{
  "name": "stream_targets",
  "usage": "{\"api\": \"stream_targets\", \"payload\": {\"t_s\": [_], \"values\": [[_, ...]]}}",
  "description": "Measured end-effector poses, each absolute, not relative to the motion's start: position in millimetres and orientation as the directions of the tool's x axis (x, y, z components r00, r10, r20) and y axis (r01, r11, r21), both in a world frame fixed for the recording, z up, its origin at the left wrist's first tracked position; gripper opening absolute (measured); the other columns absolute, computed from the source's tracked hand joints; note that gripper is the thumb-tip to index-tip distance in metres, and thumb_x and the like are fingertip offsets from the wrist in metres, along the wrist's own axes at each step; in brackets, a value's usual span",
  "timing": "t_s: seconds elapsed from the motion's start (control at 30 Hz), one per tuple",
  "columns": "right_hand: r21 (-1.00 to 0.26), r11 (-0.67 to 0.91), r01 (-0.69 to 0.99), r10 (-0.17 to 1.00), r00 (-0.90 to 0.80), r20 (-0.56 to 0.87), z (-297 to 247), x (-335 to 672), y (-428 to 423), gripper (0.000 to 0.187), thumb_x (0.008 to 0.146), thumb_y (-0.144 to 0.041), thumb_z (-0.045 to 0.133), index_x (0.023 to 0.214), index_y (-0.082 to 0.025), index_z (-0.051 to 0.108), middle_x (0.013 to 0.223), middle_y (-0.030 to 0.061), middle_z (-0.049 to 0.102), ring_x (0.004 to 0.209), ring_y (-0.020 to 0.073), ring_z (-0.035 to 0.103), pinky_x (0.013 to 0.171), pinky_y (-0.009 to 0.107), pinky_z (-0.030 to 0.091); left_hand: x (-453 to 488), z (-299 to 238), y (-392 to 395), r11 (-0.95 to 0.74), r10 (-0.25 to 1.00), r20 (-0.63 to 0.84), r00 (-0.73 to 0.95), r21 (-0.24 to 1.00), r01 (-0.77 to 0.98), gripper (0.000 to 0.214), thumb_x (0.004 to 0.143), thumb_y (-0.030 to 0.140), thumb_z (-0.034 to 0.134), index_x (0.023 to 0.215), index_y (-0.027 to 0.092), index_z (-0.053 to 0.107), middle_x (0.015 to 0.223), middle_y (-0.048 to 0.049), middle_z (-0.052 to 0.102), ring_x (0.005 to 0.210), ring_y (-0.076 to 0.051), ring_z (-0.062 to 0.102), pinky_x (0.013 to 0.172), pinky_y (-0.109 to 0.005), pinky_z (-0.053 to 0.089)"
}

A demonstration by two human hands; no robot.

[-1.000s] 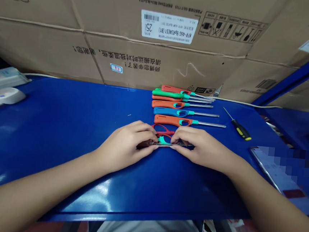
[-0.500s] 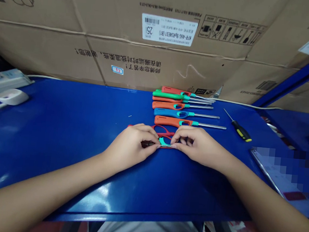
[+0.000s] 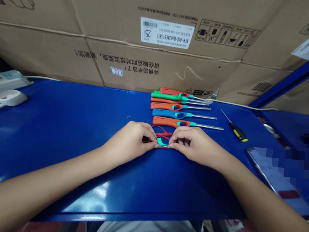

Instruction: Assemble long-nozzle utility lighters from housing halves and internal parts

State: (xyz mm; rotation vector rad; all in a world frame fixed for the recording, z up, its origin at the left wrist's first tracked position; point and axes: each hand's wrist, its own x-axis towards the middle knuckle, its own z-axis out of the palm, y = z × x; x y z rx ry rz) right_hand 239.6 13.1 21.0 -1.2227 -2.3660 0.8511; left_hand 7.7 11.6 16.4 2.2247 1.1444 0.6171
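My left hand (image 3: 130, 140) and my right hand (image 3: 193, 144) meet at the middle of the blue table (image 3: 61, 129), fingers curled and pinched on a red lighter body with a teal trigger (image 3: 163, 142). Most of that lighter is hidden under my fingers; only its red shell and teal trigger show between the fingertips. Just behind my hands lies a row of several finished long-nosed lighters (image 3: 180, 109), orange, blue and green, with metal tubes pointing right.
A small screwdriver with a black and yellow handle (image 3: 237, 131) lies right of the row. A tablet or phone (image 3: 278, 181) rests at the right edge. A white device (image 3: 10, 97) and a power strip (image 3: 3, 81) sit far left. Cardboard boxes (image 3: 161, 37) wall the back.
My hands have drawn closer together over the red lighter, and the dark part that showed under my left fingers is now covered. The view shifted slightly.
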Motion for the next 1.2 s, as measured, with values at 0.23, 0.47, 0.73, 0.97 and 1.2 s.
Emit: {"api": "stream_targets", "payload": {"t_s": [0.23,0.47,0.73,0.97,1.2], "values": [[-0.546,0.57,0.615,0.775,-0.623,0.107,17.6,238.6,12.1,0.011,0.092,-0.017,0.061,0.085,-0.016,0.07,0.084,0.004,0.067,0.072,0.0134,0.058,0.065,0.026,0.044,13.0,32.4,22.1,-0.596,0.785,0.076,0.614,0.359,0.718,0.011,0.077,0.018,0.075,0.074,0.027,0.078,0.082,0.0017,0.076,0.069,-0.018,0.069,0.055,-0.025,0.044],[-0.315,0.672,0.67,0.711,-0.703,0.021,25.2,233.8,10.0,0.014,0.097,-0.02,0.056,0.089,-0.016,0.066,0.09,0.0057,0.066,0.081,0.0174,0.06,0.07,0.028,0.042,22.8,48.7,28.9,-0.599,0.78,-0.039,0.625,0.244,0.763,0.011,0.073,0.019,0.076,0.072,0.03,0.078,0.076,0.0028,0.076,0.07,-0.021,0.068,0.054,-0.026,0.04],[-0.302,0.674,0.674,0.709,-0.705,0.009,28.0,229.8,10.8,0.013,0.096,-0.017,0.056,0.092,-0.016,0.069,0.092,0.0072,0.068,0.082,0.0182,0.062,0.07,0.028,0.043,22.1,45.1,31.1,-0.602,0.78,-0.032,0.625,0.236,0.763,0.016,0.074,0.017,0.072,0.072,0.031,0.079,0.076,0.0033,0.077,0.07,-0.019,0.069,0.051,-0.025,0.036],[-0.449,0.637,0.627,0.705,-0.709,0.01,27.9,230.8,17.0,0.012,0.092,-0.013,0.061,0.086,-0.015,0.072,0.086,0.0055,0.067,0.076,0.0148,0.061,0.07,0.027,0.045,19.0,42.3,27.4,-0.607,0.777,-0.002,0.629,0.261,0.751,0.008,0.075,0.022,0.076,0.072,0.03,0.078,0.077,0.002,0.075,0.071,-0.022,0.07,0.054,-0.027,0.04],[-0.377,0.668,0.642,0.692,-0.721,-0.002,31.5,229.8,11.5,0.019,0.095,-0.013,0.056,0.085,-0.015,0.072,0.088,0.0066,0.067,0.079,0.0164,0.062,0.073,0.028,0.045,9.9,30.9,10.1,-0.669,0.738,0.113,0.665,0.256,0.698,0.016,0.088,0.019,0.064,0.084,0.026,0.078,0.091,-0.0003,0.077,0.08,-0.021,0.072,0.061,-0.027,0.047]]}}
